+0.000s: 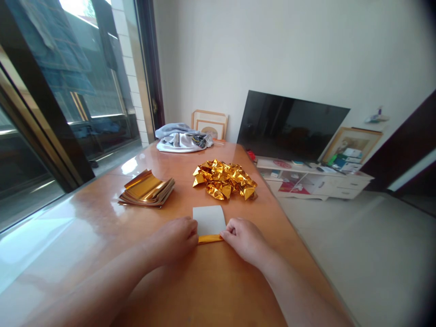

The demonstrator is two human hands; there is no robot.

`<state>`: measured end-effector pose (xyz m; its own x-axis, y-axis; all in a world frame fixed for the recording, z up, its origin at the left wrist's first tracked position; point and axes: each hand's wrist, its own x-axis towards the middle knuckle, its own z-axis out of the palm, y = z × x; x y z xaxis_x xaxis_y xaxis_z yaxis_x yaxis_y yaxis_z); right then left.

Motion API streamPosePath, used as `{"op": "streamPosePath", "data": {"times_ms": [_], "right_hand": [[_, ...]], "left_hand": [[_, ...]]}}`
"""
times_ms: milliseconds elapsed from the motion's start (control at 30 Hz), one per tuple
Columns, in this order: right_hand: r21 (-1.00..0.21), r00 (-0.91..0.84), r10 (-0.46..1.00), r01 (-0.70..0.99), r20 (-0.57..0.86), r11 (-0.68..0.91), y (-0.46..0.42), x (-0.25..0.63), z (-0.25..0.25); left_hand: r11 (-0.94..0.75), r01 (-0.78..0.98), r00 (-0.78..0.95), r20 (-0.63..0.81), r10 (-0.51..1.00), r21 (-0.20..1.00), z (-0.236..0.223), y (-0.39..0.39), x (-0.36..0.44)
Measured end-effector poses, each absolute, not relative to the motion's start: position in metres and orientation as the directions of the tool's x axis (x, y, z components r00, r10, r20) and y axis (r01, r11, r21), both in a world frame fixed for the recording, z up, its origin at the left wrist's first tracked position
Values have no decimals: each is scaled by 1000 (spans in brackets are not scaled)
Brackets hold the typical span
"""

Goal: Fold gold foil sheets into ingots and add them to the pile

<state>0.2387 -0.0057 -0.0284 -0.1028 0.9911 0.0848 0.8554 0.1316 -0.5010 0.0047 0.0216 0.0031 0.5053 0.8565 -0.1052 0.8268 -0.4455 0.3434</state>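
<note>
A sheet of gold foil paper [209,220] lies on the table with its pale side up. Its near edge is folded over into a narrow gold strip. My left hand [180,236] is closed at the left end of that fold, its fingertips partly hidden behind the knuckles. At the right end, my right hand [240,234] pinches the fold between thumb and curled fingers. Beyond the sheet sits a heap of folded gold foil pieces [225,178]. To the left is a curved stack of gold foil sheets [148,188].
The glossy wooden table [218,290] has its right edge beside my right forearm. Folded grey clothing [184,138] rests at the far end. Beyond stand a television [289,127] and a low white cabinet [320,181]. A glass sliding door [85,91] is at the left.
</note>
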Motion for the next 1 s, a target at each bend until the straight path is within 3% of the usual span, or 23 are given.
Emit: {"op": "streamPosePath", "data": {"times_ms": [400, 667, 1000], "right_hand": [[-501, -100, 992, 856, 80, 126, -4, 239, -27], [-505, -100, 991, 853, 88, 131, -6, 237, -26], [-502, -114, 989, 853, 89, 144, -6, 238, -24]], "left_hand": [[-489, 821, 539, -114, 835, 294, 8, 18, 2], [-675, 721, 676, 56, 735, 159, 14, 7, 10], [-805, 591, 806, -63, 588, 44, 21, -3, 23]]}}
